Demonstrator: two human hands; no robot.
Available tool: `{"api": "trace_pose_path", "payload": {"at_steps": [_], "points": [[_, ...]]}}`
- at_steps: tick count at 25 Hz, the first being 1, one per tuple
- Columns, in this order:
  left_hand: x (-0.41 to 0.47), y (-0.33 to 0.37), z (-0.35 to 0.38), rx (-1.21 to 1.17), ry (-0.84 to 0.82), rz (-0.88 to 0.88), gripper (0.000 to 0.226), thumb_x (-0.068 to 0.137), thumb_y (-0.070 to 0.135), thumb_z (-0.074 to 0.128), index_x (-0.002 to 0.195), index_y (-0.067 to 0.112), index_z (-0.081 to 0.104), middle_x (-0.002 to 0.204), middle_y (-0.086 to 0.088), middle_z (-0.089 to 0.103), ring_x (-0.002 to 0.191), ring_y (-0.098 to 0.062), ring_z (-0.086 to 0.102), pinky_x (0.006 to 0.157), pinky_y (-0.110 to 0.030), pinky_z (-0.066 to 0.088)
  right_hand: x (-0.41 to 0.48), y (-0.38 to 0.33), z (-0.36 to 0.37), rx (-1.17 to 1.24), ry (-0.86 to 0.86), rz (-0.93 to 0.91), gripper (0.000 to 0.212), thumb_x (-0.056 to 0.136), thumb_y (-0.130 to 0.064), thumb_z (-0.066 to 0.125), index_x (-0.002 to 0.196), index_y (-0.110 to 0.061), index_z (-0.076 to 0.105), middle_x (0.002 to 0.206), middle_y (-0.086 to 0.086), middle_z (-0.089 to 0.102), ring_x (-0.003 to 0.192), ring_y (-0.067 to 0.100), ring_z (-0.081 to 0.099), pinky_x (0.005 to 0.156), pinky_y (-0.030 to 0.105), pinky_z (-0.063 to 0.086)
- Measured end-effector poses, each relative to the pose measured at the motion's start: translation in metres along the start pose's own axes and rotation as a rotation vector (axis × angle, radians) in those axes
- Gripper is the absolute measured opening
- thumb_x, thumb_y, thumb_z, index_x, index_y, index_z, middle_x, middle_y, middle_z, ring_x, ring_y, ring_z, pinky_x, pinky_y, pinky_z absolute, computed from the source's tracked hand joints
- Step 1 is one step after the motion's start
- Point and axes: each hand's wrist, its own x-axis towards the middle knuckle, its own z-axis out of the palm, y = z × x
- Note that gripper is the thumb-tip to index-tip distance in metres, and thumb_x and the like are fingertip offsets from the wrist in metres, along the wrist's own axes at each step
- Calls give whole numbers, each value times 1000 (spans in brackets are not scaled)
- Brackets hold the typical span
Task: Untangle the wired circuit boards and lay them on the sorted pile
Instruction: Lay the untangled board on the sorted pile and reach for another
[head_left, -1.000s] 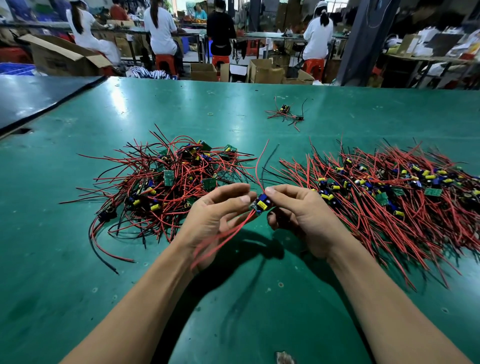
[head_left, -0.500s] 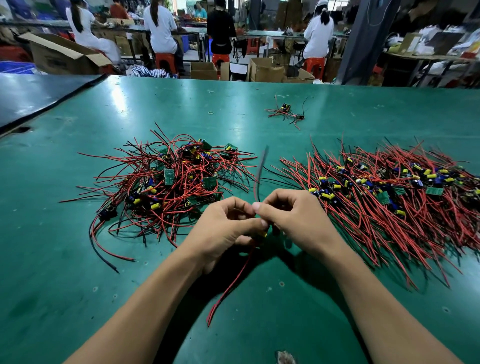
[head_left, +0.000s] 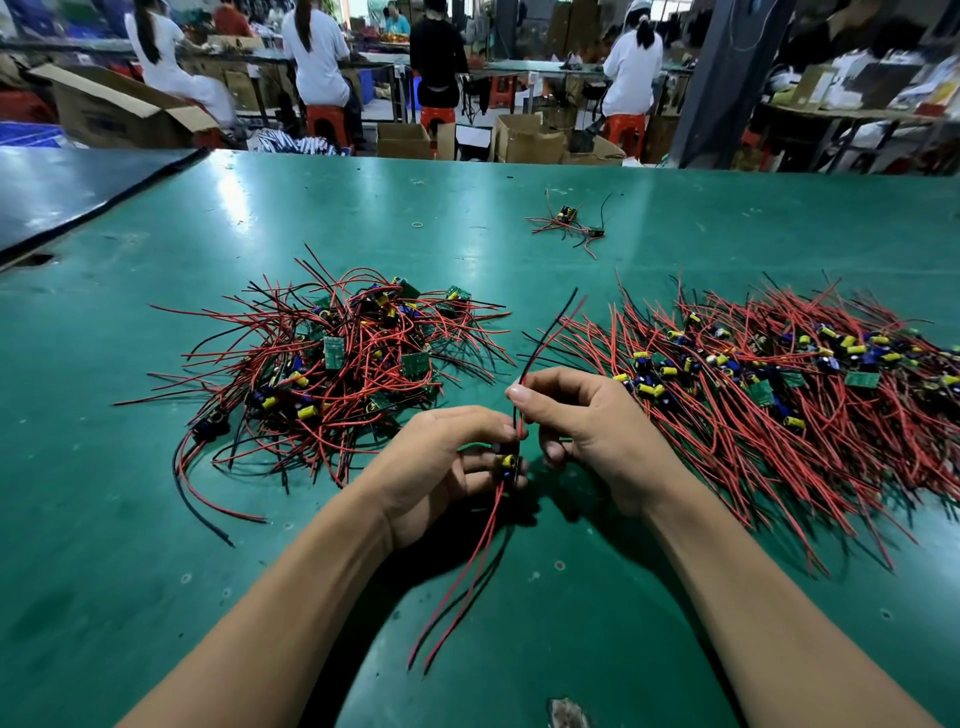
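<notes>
- Red and black wire heaped on the left: that's the tangled pile (head_left: 337, 364), well apart from anything in hand. What has the left hand (head_left: 441, 467) got?
- Its fingertips curl round one circuit board (head_left: 506, 463), held just above the green table (head_left: 156, 571), between the two heaps.
- And a second ago?
- Both hands pinched that board level between them, with its near leads bunched under the left palm. Now the left hand alone has the board, and the near leads (head_left: 470, 566) hang loose and fairly straight.
- So it's free?
- I'd judge so. I can see no wire of it running back into the heap on the left. The untangling of this one looks done, and only smoothing and laying down remain.
- The right hand (head_left: 587, 431)?
- It has slid up off the board. Thumb and forefinger are closed on the far leads (head_left: 540, 335), a red and a black, just above the board. The other fingers are curled and hold nothing that I can see.
- Which way does the thing run?
- Long axis near to far, leaning a little rightward. The near tips point toward the person, and the far tips point up and away, beside the sorted pile (head_left: 779, 415) on the right.
- Much turning needed?
- Probably little, since that pile's wires lie roughly the same way.
</notes>
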Motion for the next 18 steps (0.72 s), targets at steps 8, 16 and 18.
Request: {"api": "trace_pose_path", "payload": {"at_steps": [8, 16, 18], "points": [[-1, -4, 1, 76, 113, 11, 17, 83, -1, 68, 70, 5, 59, 62, -18, 63, 54, -26, 63, 54, -29, 56, -1, 4, 2, -247, -7, 10, 19, 89, -31, 74, 80, -15, 74, 63, -6, 62, 42, 7, 44, 40, 17, 36], [0, -5, 5, 114, 73, 3, 11, 85, -2, 66, 80, -1, 75, 72, -19, 65, 53, -22, 62, 50, -25, 54, 4, 6, -5, -243, 35, 45, 12, 94, -19, 68, 94, -10, 75, 61, -2, 57, 45, 9, 41, 42, 18, 33], [0, -5, 4, 119, 57, -14, 13, 86, -3, 65, 78, -1, 75, 68, -17, 65, 52, -21, 61, 49, -25, 53, 5, 5, -8, -221, 40, 67, 13, 97, -18, 64, 92, -11, 75, 56, -3, 53, 43, 9, 41, 40, 17, 32]]}}
